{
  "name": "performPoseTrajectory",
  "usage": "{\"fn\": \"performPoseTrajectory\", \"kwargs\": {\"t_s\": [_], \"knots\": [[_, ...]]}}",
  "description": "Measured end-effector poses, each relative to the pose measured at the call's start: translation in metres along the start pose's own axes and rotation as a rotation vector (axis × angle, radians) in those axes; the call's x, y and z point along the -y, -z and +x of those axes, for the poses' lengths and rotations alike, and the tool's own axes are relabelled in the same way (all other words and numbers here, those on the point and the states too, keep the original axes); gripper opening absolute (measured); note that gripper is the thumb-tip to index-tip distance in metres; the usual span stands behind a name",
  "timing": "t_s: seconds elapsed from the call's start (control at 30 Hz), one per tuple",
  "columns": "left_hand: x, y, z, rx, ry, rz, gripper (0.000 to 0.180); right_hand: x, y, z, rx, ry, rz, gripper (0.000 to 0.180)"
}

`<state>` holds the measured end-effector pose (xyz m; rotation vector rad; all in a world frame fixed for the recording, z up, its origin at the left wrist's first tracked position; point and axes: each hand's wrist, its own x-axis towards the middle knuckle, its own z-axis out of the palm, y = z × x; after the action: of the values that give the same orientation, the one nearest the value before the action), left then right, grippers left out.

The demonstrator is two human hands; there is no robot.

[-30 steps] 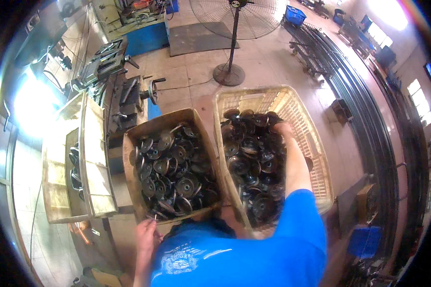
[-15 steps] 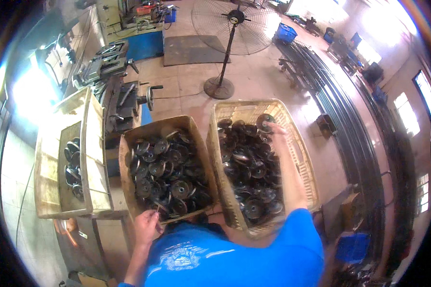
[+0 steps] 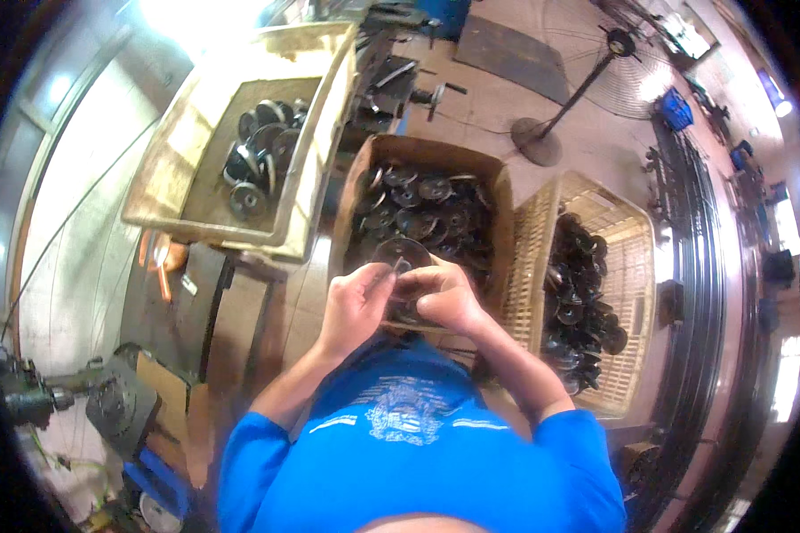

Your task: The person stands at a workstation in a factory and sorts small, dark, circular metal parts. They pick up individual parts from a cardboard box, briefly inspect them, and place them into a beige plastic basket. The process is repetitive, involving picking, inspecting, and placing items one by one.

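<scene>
Both hands meet over the near end of the middle box (image 3: 504, 191). A dark round metal wheel (image 3: 404, 249) with a grooved look is between them. My right hand (image 3: 449, 295) is closed on the wheel's right side. My left hand (image 3: 357, 306) is pinched at the wheel's centre; a small thin piece seems to be in its fingertips, too small to name. Many similar dark wheels (image 3: 436, 188) fill the box beneath. To the right, a cream plastic crate (image 3: 529, 266) holds more wheels (image 3: 571, 311).
A pale yellow bin (image 3: 164, 191) at the left holds several wheels (image 3: 267, 142). Beyond the middle box stand a machine with a hand crank (image 3: 436, 93) and a pedestal fan (image 3: 538, 140). Long dark metal bars (image 3: 698, 266) lie along the right. An orange-handled tool (image 3: 163, 266) lies below the bin.
My right hand has come from the right crate to the middle box with a wheel and met my left hand. The view has swung left, showing more of the left bin.
</scene>
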<state>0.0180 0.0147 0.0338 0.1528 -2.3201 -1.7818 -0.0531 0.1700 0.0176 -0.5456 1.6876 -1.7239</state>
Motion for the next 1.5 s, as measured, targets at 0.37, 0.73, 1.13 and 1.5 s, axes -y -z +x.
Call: {"fn": "performPoseTrajectory", "kwargs": {"t_s": [0.37,0.73,1.13,1.5], "knots": [[0.036,0.015,-0.007,-0.064,0.030,0.101,0.014,-0.011,-0.024,0.009,0.036,0.083,-0.227,0.038],[0.040,0.009,-0.010,0.005,0.186,-0.112,0.014,-0.017,-0.031,0.003,-0.047,0.273,-0.445,0.036],[0.046,-0.001,-0.011,0.005,0.131,-0.156,0.014,-0.035,-0.020,0.000,-0.062,0.331,-0.496,0.035],[0.048,-0.007,-0.006,-0.118,-0.144,0.360,0.015,-0.038,-0.020,0.003,-0.068,0.385,-0.758,0.030]]}}
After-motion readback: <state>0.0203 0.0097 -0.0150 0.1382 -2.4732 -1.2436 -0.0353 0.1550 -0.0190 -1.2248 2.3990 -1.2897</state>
